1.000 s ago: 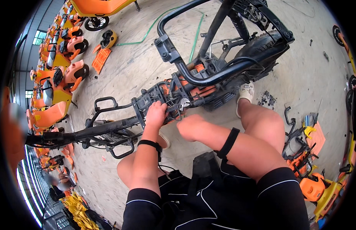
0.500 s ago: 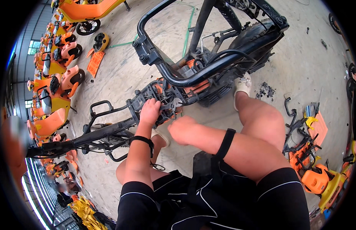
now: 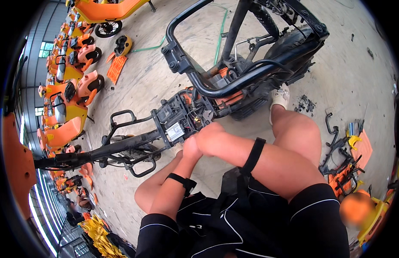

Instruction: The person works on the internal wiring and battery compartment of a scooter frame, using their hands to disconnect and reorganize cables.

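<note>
A stripped two-wheeler's black frame (image 3: 223,90) lies across the floor in front of me. My left hand (image 3: 191,147) is at the near side of its middle section, below a silver box-shaped part (image 3: 175,131). Its fingers are hidden behind my right hand (image 3: 211,135). The right hand is curled like a fist against the left, and what it may hold is out of sight. Just above it, a grey metal piece (image 3: 207,115) resembling a wrench jaw lies among thin wires on the frame.
Orange and yellow scooters (image 3: 70,99) stand in a row at the left. A yellow helmet (image 3: 123,45) and an orange panel (image 3: 117,69) lie on the floor. Small dark parts (image 3: 306,104) are scattered near my right foot. Removed frame pieces (image 3: 343,161) lie farther right.
My left hand has drawn back off the frame's middle toward my right hand, baring the silver part. The two hands now meet. The whole view has shifted slightly.
</note>
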Motion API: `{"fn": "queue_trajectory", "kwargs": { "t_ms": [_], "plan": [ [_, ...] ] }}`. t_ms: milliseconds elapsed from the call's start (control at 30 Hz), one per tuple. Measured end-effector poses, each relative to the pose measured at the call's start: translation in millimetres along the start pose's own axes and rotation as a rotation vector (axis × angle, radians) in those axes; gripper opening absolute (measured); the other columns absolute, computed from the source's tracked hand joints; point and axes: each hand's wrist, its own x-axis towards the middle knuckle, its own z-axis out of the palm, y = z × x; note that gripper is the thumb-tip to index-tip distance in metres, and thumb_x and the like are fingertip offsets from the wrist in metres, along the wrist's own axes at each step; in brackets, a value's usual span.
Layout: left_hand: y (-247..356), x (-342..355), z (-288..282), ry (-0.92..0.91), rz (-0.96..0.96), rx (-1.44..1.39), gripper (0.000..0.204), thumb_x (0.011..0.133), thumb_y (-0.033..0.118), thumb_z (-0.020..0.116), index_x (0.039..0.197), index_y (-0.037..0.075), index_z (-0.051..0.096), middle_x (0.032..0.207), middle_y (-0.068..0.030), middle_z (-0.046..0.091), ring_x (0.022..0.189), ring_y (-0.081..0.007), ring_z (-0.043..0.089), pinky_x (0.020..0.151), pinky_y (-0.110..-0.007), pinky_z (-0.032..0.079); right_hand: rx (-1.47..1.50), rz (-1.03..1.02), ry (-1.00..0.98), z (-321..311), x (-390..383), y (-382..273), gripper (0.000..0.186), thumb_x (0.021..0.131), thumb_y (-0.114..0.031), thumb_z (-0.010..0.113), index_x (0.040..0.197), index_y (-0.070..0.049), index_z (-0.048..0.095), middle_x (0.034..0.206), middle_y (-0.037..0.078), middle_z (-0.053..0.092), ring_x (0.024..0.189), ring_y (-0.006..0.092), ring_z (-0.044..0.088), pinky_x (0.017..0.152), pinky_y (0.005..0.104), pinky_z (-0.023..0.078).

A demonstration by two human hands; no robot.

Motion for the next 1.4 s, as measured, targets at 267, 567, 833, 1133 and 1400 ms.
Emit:
{"fn": "queue_trajectory", "kwargs": {
  "t_ms": [267,567,833,1133,1400],
  "plan": [
    [39,-9,80,0.197,-0.179,-0.539,0.036,0.085,0.036,0.067,0.100,0.003,0.069,0.101,-0.0237,0.070,0.099,-0.0398,0.067,0.082,-0.046,0.052,-0.026,0.146,0.005,-9,2,8,0.031,0.080,-0.017,0.069,0.109,-0.009,0.076,0.110,0.007,0.074,0.099,0.0240,0.072,0.076,0.0378,0.058],
    [132,12,49,0.039,-0.631,-1.173,0.028,0.094,0.024,0.060,0.100,-0.003,0.066,0.085,-0.0091,0.066,0.069,-0.0151,0.057,0.058,-0.037,0.044,0.122,0.375,0.419,1,2,35,0.044,0.084,-0.025,0.069,0.120,-0.002,0.057,0.114,0.018,0.067,0.099,0.0331,0.069,0.079,0.0440,0.057],
    [94,22,71,0.098,-0.009,-0.679,0.041,0.095,0.035,0.055,0.102,-0.003,0.068,0.097,-0.0261,0.070,0.095,-0.0388,0.068,0.078,-0.046,0.052,0.153,0.356,0.543,41,68,48,0.031,0.092,-0.005,0.048,0.122,0.003,0.048,0.108,0.028,0.064,0.095,0.0402,0.068,0.076,0.0477,0.057],
    [69,-55,-148,0.035,-0.191,-0.840,0.039,0.094,0.037,0.062,0.086,-0.001,0.064,0.073,-0.0057,0.060,0.065,-0.0172,0.056,0.060,-0.033,0.048,0.143,0.329,0.521,43,68,53,0.024,0.087,-0.001,0.051,0.111,0.002,0.049,0.101,0.027,0.066,0.094,0.0416,0.067,0.079,0.0508,0.054],
    [8,-44,-202,0.395,-0.324,-1.649,0.032,0.097,0.030,0.058,0.073,0.011,0.049,0.066,0.0011,0.048,0.054,-0.0079,0.041,0.047,-0.025,0.032,-0.002,0.340,0.502,34,62,36,0.024,0.087,-0.003,0.051,0.111,-0.005,0.053,0.104,0.022,0.066,0.095,0.0396,0.067,0.080,0.0493,0.054]
  ]
}}
